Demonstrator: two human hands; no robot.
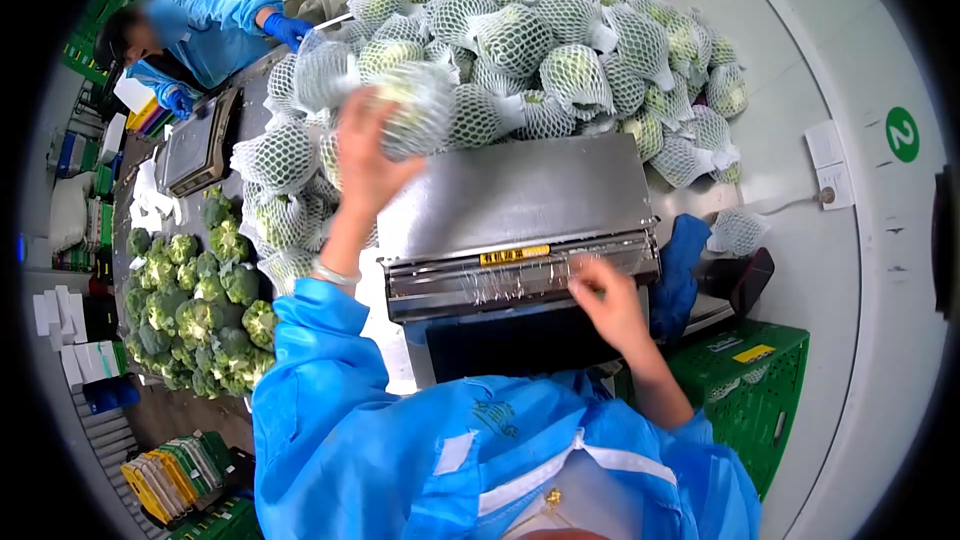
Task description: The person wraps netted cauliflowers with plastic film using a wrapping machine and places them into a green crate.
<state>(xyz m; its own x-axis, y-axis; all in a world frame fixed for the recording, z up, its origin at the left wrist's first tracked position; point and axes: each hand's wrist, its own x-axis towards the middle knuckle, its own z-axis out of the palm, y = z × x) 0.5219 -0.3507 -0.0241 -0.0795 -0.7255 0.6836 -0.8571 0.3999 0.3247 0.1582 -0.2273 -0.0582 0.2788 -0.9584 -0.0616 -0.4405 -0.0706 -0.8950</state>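
Note:
My left hand (368,155) is raised over the pile, its fingers closed on a vegetable head in a white foam net (418,108); motion blurs both. The head looks pale green, its kind hard to make out. My right hand (607,302) is at the front edge of a metal film wrapper (515,190), thumb and fingers pinched at the end of a strip of crinkled clear film (510,282). A yellow label (515,255) is stuck on the wrapper's front bar.
Many foam-netted heads (510,40) are heaped behind the wrapper. Bare broccoli (195,310) lies at the left, below a scale (197,140). A co-worker (215,35) in blue gloves stands at the upper left. A green crate (745,390) and a blue cloth (683,275) are at the right.

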